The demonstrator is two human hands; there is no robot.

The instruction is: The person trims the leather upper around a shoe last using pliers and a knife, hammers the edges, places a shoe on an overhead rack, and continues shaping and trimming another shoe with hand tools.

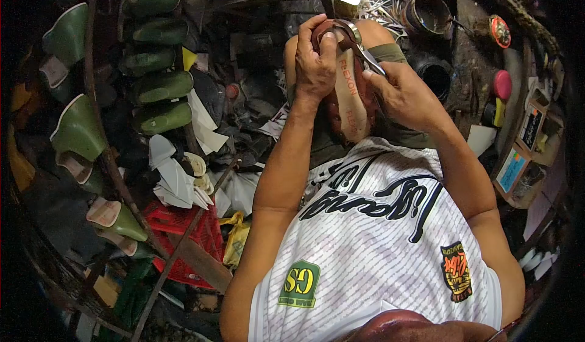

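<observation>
A brown shoe upper on a last [351,101] lies sole up across my lap, its pale insole board printed "FLEXON". Wrapped round its far end is my left hand [317,67], with the thumb pressed on the underside. My right hand [405,95] is closed on the handles of metal pincers [369,59]. The head of the pincers reaches the rim of the shoe's far end, close to my left fingers. Whether the jaws grip the leather I cannot make out.
Green shoe lasts [161,86] stand in rows on the left. A red plastic crate [189,238] and yellow bag [236,238] lie below them. At the upper right are an open can [426,13], a dark round container [434,77] and small boxes [515,168].
</observation>
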